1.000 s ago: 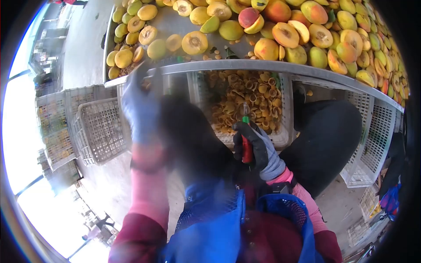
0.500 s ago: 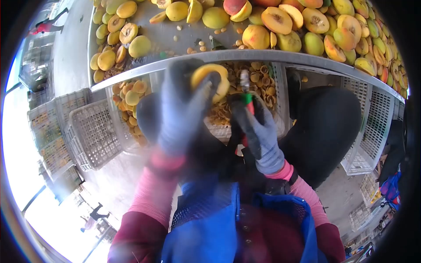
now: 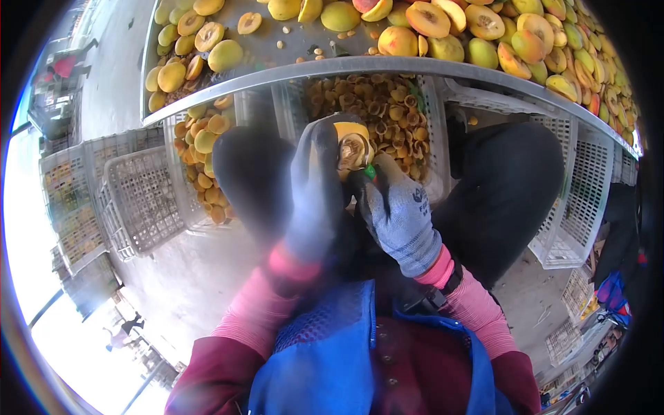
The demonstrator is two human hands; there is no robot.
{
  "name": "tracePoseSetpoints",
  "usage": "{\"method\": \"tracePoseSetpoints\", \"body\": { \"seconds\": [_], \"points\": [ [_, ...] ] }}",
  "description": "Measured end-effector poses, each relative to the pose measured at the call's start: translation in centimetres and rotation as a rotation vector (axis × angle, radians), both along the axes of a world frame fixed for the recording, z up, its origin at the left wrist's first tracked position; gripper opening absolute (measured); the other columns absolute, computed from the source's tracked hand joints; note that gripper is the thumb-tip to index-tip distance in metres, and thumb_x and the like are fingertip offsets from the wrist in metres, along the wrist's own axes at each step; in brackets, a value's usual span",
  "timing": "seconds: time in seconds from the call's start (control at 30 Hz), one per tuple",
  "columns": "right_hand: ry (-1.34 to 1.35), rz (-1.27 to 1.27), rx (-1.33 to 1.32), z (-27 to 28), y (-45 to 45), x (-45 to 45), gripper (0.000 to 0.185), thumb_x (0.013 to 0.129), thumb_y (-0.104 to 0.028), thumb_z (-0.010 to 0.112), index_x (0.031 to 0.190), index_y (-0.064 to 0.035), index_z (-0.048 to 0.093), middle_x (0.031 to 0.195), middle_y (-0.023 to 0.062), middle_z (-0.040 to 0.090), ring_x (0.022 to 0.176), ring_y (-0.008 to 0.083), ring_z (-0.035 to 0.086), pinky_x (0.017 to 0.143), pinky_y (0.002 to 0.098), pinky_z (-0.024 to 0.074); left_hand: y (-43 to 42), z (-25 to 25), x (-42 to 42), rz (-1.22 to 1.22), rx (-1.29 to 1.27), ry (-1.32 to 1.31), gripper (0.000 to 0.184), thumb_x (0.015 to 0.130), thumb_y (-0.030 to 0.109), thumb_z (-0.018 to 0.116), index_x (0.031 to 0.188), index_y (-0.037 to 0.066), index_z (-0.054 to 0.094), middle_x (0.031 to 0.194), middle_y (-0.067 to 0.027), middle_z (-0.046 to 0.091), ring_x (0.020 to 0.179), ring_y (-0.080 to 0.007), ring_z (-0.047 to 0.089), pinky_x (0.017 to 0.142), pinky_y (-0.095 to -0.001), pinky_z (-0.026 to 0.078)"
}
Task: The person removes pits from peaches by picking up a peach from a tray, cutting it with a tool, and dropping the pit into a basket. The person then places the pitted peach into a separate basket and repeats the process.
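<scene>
A yellow peach half point(image 3: 352, 146) sits in my gloved left hand point(image 3: 312, 166), its cut face and brown centre turned toward my right hand. The fingers of the left hand are wrapped round its side. My right hand point(image 3: 402, 218), also gloved, is closed round a small pitting tool with a green-and-red handle point(image 3: 370, 171). The tool's tip is at the lower edge of the cut face; how deep it sits I cannot tell. Both hands are close together above my lap, in front of a crate point(image 3: 434, 131) holding many hollow brown-yellow pieces.
Ahead stands a metal table point(image 3: 266, 59) with a raised rim, heaped with whole and halved peaches point(image 3: 484, 52) and some loose pits. A crate of peach halves point(image 3: 205, 142) is at my left. Stacked crates point(image 3: 145, 197) stand farther left, another crate point(image 3: 577, 194) at right.
My hands have come together, the right bringing the tool against the peach half. The left hand has moved down and right, turning the cut face into view. The camera view has shifted slightly.
</scene>
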State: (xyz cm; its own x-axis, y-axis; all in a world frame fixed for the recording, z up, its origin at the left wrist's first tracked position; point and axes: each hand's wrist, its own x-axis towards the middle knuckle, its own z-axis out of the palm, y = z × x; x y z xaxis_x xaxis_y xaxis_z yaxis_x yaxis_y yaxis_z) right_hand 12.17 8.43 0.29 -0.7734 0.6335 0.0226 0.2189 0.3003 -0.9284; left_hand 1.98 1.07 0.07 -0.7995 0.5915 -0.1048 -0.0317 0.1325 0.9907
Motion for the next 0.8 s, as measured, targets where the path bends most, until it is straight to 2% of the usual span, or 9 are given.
{"method": "tracePoseSetpoints", "body": {
  "seconds": [0.03, 0.1, 0.17, 0.27, 0.47, 0.5, 0.6, 0.67, 0.8],
  "points": [
    [0.006, -0.006, 0.026, 0.0, -0.2, 0.1, 0.021, 0.087, -0.022, 0.058, 0.093, -0.0035, 0.051, 0.079, 0.0223, 0.059, 0.073, 0.0414, 0.059, 0.060, 0.0446, 0.0447, 0.2, 0.1, 0.3, 0.084, 0.041, -0.152, 0.030, 0.100, 0.016, 0.037, 0.112, -0.008, 0.049, 0.102, -0.0197, 0.054, 0.085, -0.0256, 0.059, 0.072, -0.0330, 0.050],
    [0.021, -0.014, 0.078, -0.1, -0.5, 0.4, 0.021, 0.088, -0.023, 0.057, 0.094, -0.0032, 0.051, 0.079, 0.0226, 0.059, 0.073, 0.0413, 0.059, 0.060, 0.0445, 0.0447, -0.8, -1.6, 0.6, 0.002, -0.078, 0.322, 0.026, 0.095, 0.008, 0.043, 0.114, -0.009, 0.048, 0.104, -0.0212, 0.054, 0.086, -0.0287, 0.058, 0.072, -0.0348, 0.051],
    [-0.019, 0.043, 0.010, 0.2, -0.4, 0.6, 0.023, 0.089, -0.024, 0.055, 0.097, -0.0027, 0.052, 0.079, 0.0228, 0.059, 0.072, 0.0413, 0.059, 0.061, 0.0446, 0.0447, -1.4, -2.6, 0.7, -0.053, -0.111, 0.512, 0.031, 0.089, 0.002, 0.049, 0.118, -0.009, 0.046, 0.106, -0.0225, 0.053, 0.087, -0.0317, 0.058, 0.071, -0.0365, 0.051],
    [-0.002, 0.080, -0.016, 0.1, -0.6, 1.1, 0.028, 0.091, -0.027, 0.052, 0.103, -0.0022, 0.052, 0.079, 0.0229, 0.059, 0.073, 0.0413, 0.059, 0.061, 0.0449, 0.0447, -2.2, -2.7, 0.8, -0.095, -0.102, 0.500, 0.048, 0.079, -0.002, 0.058, 0.124, -0.008, 0.042, 0.109, -0.0240, 0.051, 0.090, -0.0352, 0.056, 0.072, -0.0390, 0.051],
    [-0.033, 0.172, -0.142, -1.0, -0.5, 2.2, 0.033, 0.090, -0.030, 0.052, 0.106, -0.0013, 0.053, 0.082, 0.0238, 0.060, 0.076, 0.0414, 0.059, 0.065, 0.0459, 0.0447, -3.3, -1.4, 1.2, -0.231, -0.289, 0.977, 0.065, 0.069, -0.001, 0.063, 0.130, -0.005, 0.040, 0.120, -0.0267, 0.046, 0.106, -0.0398, 0.049, 0.085, -0.0424, 0.046],
    [-0.067, 0.203, -0.193, -1.1, -0.4, 2.3, 0.033, 0.090, -0.030, 0.052, 0.107, -0.0010, 0.053, 0.083, 0.0240, 0.060, 0.078, 0.0415, 0.059, 0.066, 0.0461, 0.0447, -3.2, -0.7, 0.9, -0.276, -0.295, 1.018, 0.065, 0.069, -0.001, 0.063, 0.130, -0.005, 0.040, 0.122, -0.0271, 0.045, 0.108, -0.0402, 0.048, 0.087, -0.0426, 0.045],
    [-0.101, 0.208, -0.192, -0.8, -0.2, 2.7, 0.036, 0.090, -0.029, 0.052, 0.111, -0.0005, 0.052, 0.087, 0.0253, 0.060, 0.083, 0.0423, 0.058, 0.070, 0.0461, 0.0448, -3.2, -0.4, 0.1, -0.345, -0.330, 0.996, 0.041, 0.084, 0.000, 0.050, 0.125, -0.003, 0.048, 0.120, -0.0213, 0.051, 0.108, -0.0327, 0.053, 0.091, -0.0374, 0.045],
    [-0.063, 0.206, -0.268, -1.6, -0.4, 2.9, 0.037, 0.090, -0.029, 0.051, 0.114, -0.0004, 0.052, 0.090, 0.0256, 0.060, 0.086, 0.0425, 0.057, 0.072, 0.0454, 0.0449, -3.1, -0.7, -0.3, -0.382, -0.341, 0.921, 0.033, 0.090, 0.001, 0.045, 0.122, -0.001, 0.053, 0.119, -0.0181, 0.054, 0.107, -0.0290, 0.056, 0.092, -0.0345, 0.045],
    [-0.076, 0.165, -0.552, -3.0, -1.2, 3.1, 0.037, 0.091, -0.027, 0.051, 0.116, -0.0004, 0.052, 0.089, 0.0227, 0.060, 0.084, 0.0393, 0.058, 0.075, 0.0437, 0.0451, -2.7, -1.1, -0.5, -0.396, -0.335, 0.814, 0.029, 0.091, 0.002, 0.048, 0.119, -0.002, 0.055, 0.118, -0.0170, 0.056, 0.106, -0.0263, 0.056, 0.091, -0.0323, 0.046]
  ]
}}
